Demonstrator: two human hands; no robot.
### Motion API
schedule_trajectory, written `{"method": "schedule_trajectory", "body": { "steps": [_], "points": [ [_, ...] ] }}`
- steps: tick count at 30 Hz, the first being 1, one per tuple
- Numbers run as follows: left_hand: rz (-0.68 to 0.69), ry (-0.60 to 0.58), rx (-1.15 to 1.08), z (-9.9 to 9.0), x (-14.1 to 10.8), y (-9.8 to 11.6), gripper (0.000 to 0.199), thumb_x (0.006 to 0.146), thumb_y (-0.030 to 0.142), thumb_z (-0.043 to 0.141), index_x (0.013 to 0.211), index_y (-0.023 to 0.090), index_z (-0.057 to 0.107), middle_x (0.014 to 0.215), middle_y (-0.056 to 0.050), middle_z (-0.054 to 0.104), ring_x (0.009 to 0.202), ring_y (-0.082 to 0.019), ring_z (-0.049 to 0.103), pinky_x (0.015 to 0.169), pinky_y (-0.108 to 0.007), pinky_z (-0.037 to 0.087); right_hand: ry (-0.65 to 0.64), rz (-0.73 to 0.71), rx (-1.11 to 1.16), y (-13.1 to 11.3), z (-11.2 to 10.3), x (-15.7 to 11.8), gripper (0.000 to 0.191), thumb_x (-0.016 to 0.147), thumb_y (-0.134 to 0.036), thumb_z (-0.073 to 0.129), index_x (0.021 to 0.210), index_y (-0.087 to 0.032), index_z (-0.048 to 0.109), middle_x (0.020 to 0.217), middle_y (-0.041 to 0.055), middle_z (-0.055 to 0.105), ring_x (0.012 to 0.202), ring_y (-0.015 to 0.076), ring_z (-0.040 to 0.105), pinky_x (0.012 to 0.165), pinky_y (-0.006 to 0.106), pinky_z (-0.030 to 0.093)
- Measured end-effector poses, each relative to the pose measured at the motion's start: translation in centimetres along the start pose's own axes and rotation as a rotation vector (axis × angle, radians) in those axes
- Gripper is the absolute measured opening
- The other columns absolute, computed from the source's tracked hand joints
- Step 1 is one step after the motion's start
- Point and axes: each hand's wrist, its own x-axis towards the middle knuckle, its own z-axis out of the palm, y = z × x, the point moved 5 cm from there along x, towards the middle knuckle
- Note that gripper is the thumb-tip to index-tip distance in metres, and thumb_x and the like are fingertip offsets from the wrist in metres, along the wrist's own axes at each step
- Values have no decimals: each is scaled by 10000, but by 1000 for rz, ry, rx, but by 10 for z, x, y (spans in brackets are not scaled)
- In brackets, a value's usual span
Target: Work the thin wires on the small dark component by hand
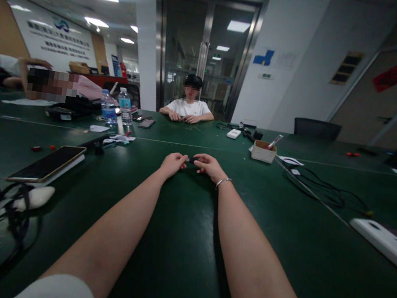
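Beside left hand (173, 164): phone (47, 163), bottles (117, 106).

Two bare forearms, short white sleeves at the upper arms, thin silver bracelet (224, 181) on the right wrist, left hand (173, 163) and right hand (211, 166) ungloved

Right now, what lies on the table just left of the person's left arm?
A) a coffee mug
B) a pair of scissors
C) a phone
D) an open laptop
C: a phone lies flat on the green table, screen up, to the left of the left hand, which meets the right hand over a small dark object.
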Motion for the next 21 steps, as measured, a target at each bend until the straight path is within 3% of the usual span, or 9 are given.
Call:
{"method": "schedule_trajectory", "body": {
  "steps": [14,21],
  "points": [
    [9,6,-42,2,-3,3,272,820,418,520,786,160,600,673,-30,649,589,-125,569,581,-252,414,14,10,51,1,1,2,185,741,-129,717,916,-138,659,685,-14,644,403,19,445,444,170,527],
    [128,42,-91,2,-3,8,212,728,316,651,869,164,609,836,-48,670,773,-151,606,742,-285,462,71,50,56,3,-1,3,118,771,-150,704,872,-117,652,662,15,663,426,40,492,445,167,524]
  ]
}}
